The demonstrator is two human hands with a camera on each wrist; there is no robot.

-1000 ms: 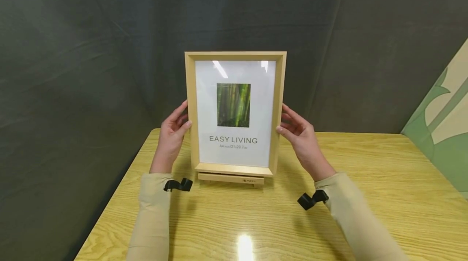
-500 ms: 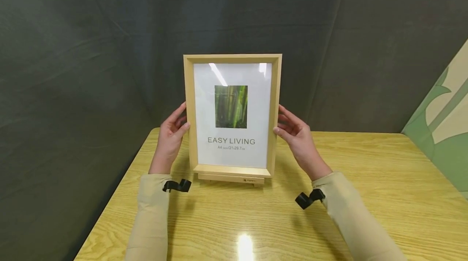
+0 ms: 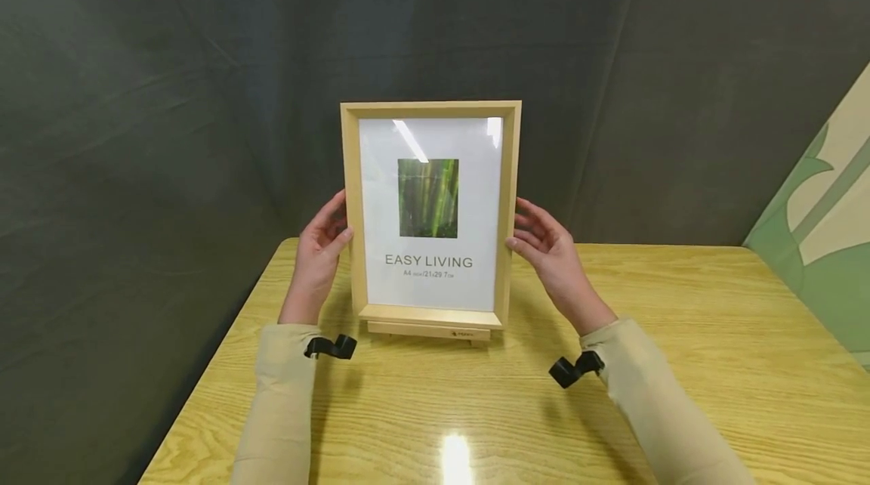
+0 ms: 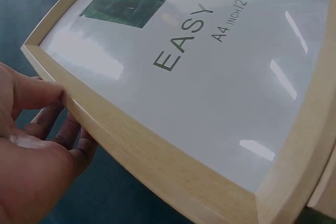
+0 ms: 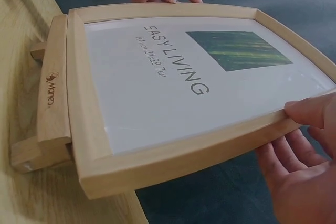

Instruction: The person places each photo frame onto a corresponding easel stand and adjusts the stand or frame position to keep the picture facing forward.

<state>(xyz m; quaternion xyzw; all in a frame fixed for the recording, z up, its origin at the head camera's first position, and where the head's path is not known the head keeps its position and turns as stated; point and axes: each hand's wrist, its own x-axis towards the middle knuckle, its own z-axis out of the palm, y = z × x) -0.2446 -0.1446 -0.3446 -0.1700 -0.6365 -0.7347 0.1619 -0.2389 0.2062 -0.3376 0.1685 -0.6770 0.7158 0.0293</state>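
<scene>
A light wooden picture frame [image 3: 428, 246] stands upright, holding a white sheet with a green bamboo picture and "EASY LIVING" lettering behind a glossy pane. Its bottom edge is at the ledge of a small wooden easel [image 3: 421, 331]; most of the easel is hidden behind it. My left hand [image 3: 315, 262] grips the frame's left side, thumb at the front edge and fingers [image 4: 68, 129] behind. On the opposite side my right hand [image 3: 559, 264] holds the right edge the same way. In the right wrist view the easel ledge [image 5: 53, 90] lies against the frame's bottom.
Underneath is a yellow wood-grain table [image 3: 394, 409] with a bright light reflection near its front. A dark cloth backdrop [image 3: 435, 16] rises behind and to the left. At the right stands a panel [image 3: 836, 243] with green leaf shapes. Black wrist straps [image 3: 331, 346] sit over beige sleeves.
The frame has lowered slightly and shifted a little left, most of it in the first half second. Both hands keep their hold, and the right hand has moved left with the frame.
</scene>
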